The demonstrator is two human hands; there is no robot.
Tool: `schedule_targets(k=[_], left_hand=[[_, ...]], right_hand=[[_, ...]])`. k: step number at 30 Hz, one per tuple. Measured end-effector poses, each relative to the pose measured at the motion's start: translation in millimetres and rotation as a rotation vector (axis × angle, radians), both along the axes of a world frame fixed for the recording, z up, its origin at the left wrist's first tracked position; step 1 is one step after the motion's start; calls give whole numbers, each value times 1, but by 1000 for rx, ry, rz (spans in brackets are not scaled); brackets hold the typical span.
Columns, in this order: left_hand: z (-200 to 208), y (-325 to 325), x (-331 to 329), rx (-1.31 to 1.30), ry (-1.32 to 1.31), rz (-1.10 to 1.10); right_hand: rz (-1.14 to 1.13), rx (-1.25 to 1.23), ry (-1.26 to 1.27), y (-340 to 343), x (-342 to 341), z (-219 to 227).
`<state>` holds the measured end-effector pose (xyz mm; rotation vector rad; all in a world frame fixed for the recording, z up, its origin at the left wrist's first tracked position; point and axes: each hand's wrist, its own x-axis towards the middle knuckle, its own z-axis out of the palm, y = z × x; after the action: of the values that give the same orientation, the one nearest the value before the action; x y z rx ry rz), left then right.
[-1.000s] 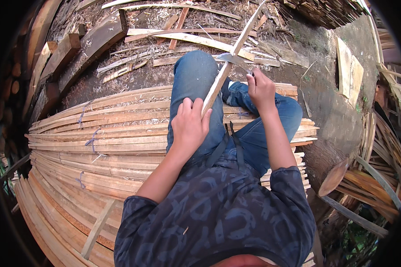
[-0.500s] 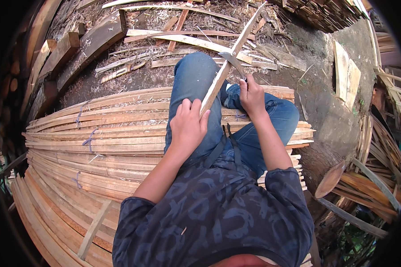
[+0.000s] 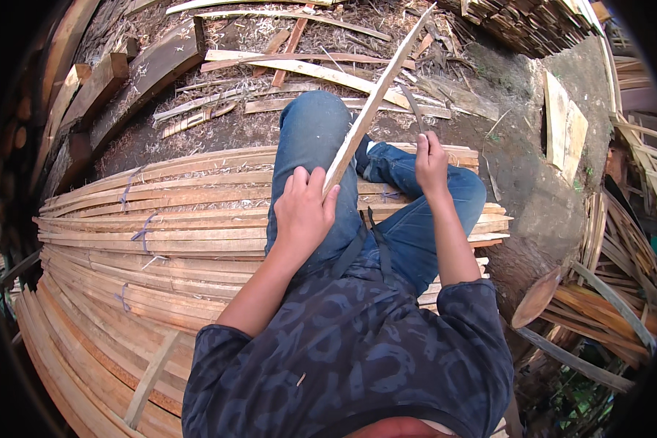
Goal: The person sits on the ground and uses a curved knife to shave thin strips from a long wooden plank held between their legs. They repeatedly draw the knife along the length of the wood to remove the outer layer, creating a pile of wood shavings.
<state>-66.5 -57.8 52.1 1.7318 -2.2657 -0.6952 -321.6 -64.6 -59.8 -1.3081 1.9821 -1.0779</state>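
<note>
My left hand (image 3: 304, 208) is closed around the near end of a long pale wooden strip (image 3: 372, 106). The strip slants up and away to the right, across my raised knee. My right hand (image 3: 431, 162) grips a curved knife (image 3: 414, 107); its handle is mostly hidden in my fingers. The dark blade points away from me, just right of the strip and apart from it in the picture.
Bundles of wooden strips (image 3: 197, 237), tied with purplish cord, lie under and beside my legs. Shavings and loose slats (image 3: 314, 69) litter the ground ahead. Thick beams (image 3: 153, 73) lie far left; stacked slats (image 3: 529, 25) stand far right. A cut log (image 3: 536, 299) is at right.
My right hand has moved slightly right and nearer to me, bringing the knife blade off the wooden strip. My left hand still holds the strip in nearly the same place.
</note>
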Motion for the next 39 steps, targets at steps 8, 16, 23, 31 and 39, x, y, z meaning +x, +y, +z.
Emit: schedule_targets(k=[8, 16, 23, 31, 39], left_hand=[[-2, 3, 1, -17, -15, -13], [-4, 1, 3, -31, -3, -19], [-3, 2, 0, -62, -12, -33], [-3, -2, 1, -12, -10, 0], [0, -4, -7, -44, -60, -30]], right_hand=[[100, -133, 208, -5, 44, 33], [19, -13, 170, -34, -13, 34], [-92, 1, 96, -46, 1, 13], [195, -146, 58, -13, 25, 35], [167, -169, 292, -38, 20, 17]])
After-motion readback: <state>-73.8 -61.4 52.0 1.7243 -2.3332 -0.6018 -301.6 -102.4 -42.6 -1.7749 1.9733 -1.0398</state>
